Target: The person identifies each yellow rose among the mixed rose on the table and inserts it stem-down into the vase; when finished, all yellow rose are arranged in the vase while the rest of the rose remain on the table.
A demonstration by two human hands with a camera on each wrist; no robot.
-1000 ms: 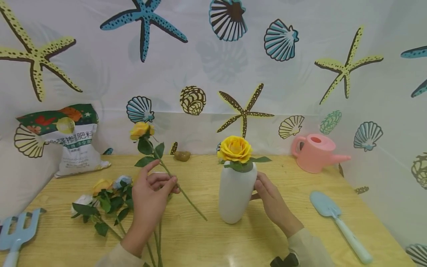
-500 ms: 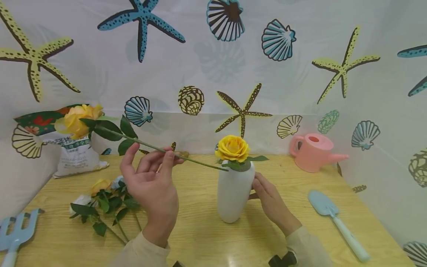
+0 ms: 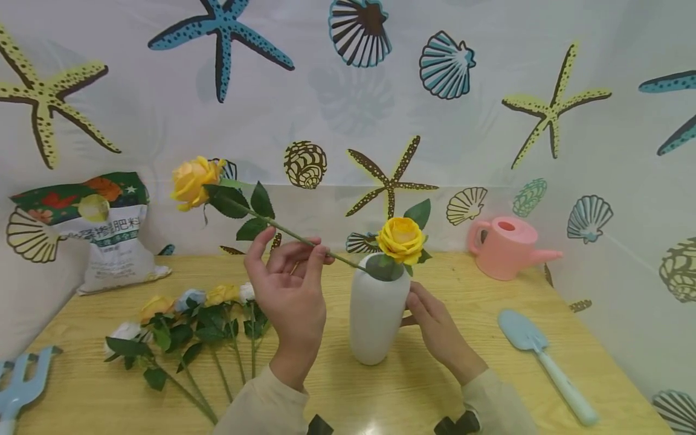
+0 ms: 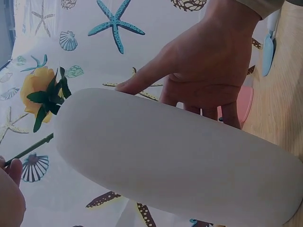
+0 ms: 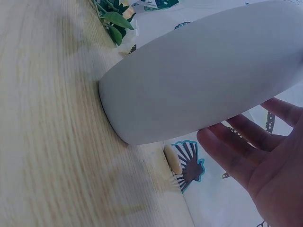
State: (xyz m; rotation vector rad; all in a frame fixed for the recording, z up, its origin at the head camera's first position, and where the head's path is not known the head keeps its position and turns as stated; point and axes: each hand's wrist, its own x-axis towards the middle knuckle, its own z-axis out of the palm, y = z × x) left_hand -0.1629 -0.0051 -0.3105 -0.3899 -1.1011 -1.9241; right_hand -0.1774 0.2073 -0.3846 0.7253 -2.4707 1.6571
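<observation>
My left hand pinches the green stem of a yellow rose between thumb and fingers. The stem slants down to the right, and its lower end meets the mouth of a white vase. Another yellow rose stands in that vase, leaning toward the right of the opening. On the vase's right side, my right hand holds it, with some fingers hidden behind. In the right wrist view, the fingers of the right hand touch the vase wall near the table.
Several white, blue and yellow roses lie on the table at left, beside a blue hand fork. A fertilizer bag stands behind them. At right are a pink watering can and a blue trowel. A patterned curtain hangs behind.
My left hand has risen and moved right, bringing the held rose's stem end to the vase mouth. The rose in the vase has shifted rightward. My right hand stays on the vase.
</observation>
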